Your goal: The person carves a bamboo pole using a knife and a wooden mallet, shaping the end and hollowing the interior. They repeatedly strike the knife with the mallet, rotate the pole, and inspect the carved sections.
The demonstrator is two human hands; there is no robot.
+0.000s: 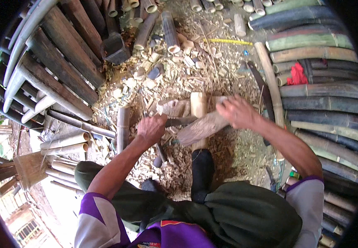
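Left hand (152,127), closed around the end of a dark blade (181,121); right hand (237,112), clasping a rough wooden block (201,127) across 1 pale bamboo length (198,103). Beyond: shavings (125,89). Should the bamboo roll, the blade could skid toward the dark-clad foot (202,163).

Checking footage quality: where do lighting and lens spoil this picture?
Head view: glare bleaches the lower left; the fisheye bows the poles at the right; blackness fills the corners; left hand and right hand show clearly.
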